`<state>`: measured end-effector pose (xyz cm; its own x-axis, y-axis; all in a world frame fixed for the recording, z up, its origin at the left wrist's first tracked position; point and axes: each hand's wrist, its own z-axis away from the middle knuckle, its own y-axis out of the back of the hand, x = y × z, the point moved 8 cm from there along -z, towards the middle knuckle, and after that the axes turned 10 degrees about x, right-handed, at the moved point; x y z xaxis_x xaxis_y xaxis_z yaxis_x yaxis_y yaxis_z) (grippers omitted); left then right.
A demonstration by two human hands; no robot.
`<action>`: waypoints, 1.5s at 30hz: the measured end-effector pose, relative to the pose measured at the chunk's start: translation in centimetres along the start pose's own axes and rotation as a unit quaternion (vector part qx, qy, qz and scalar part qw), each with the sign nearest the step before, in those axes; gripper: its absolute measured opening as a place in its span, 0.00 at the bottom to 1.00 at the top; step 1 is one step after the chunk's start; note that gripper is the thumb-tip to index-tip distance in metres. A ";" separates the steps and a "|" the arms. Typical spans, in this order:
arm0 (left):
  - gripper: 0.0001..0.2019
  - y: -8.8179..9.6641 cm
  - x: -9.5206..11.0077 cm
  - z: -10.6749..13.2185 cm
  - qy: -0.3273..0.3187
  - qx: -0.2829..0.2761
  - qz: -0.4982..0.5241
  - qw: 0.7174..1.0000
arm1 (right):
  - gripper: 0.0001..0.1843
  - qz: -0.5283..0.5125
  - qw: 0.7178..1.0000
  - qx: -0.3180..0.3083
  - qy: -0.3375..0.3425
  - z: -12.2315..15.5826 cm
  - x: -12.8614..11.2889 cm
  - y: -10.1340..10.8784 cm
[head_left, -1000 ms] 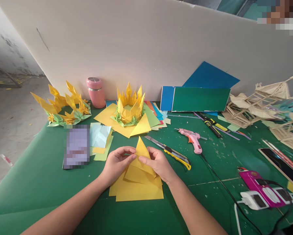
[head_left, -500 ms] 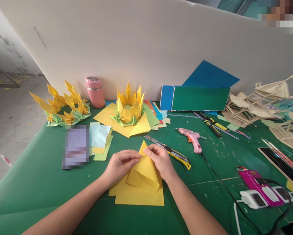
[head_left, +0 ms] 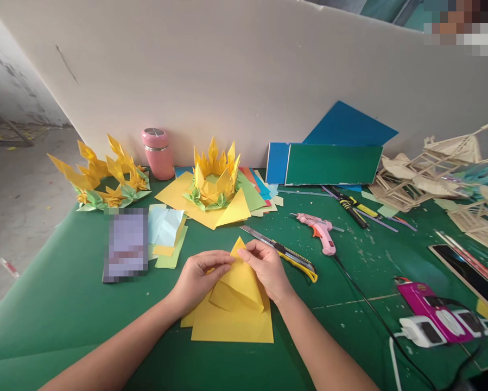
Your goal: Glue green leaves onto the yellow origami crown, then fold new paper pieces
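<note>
A yellow sheet of paper [head_left: 240, 288], partly folded up to a point at its far end, is held between my two hands. My left hand [head_left: 201, 277] pinches its left edge near the point. On the right side, my right hand [head_left: 268, 269] grips it with the thumb on top, close to the tip. Beneath it lie more flat yellow sheets [head_left: 232, 330] on the green table. Just beyond my right hand rests a utility knife [head_left: 284, 251] with its blade out and a yellow handle.
Folded yellow paper crowns with green leaves stand behind, one [head_left: 216, 182] in the middle and another [head_left: 105, 184] at left, beside a pink flask [head_left: 158, 155]. To the right lie a pink glue gun [head_left: 319, 231] with its cord, pliers [head_left: 352, 209], a power strip [head_left: 435, 312] and wooden stick models [head_left: 418, 174].
Almost nothing differs. The tip of the folded yellow paper sits slightly lower, and both hands keep their hold on it.
</note>
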<state>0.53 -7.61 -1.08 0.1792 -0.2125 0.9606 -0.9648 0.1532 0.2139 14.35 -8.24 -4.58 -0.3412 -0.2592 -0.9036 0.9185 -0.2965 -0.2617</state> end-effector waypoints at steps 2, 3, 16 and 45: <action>0.08 0.1 0.0 0.0 -0.004 0.003 -0.007 1.000 | 0.22 -0.003 1.000 -0.003 0.000 0.0 0.1 -0.1; 0.08 0.1 0.0 0.0 -0.006 0.003 -0.010 1.000 | 0.21 -0.005 1.000 -0.004 0.001 0.0 0.1 -0.1; 0.11 -0.2 -0.4 0.3 0.023 -0.018 0.019 0.999 | 0.20 0.017 0.999 -0.017 0.035 0.3 -0.6 -0.3; 0.21 -1.8 0.3 1.1 0.003 -0.136 -0.003 0.991 | 0.10 0.044 0.996 -0.002 0.074 0.4 -1.5 -0.7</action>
<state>2.16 -9.00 -1.38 0.1876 -0.2079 0.9600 -0.8757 0.4072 0.2594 14.10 -8.02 -2.90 -0.2264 -0.1462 -0.9630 0.9446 -0.2744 -0.1804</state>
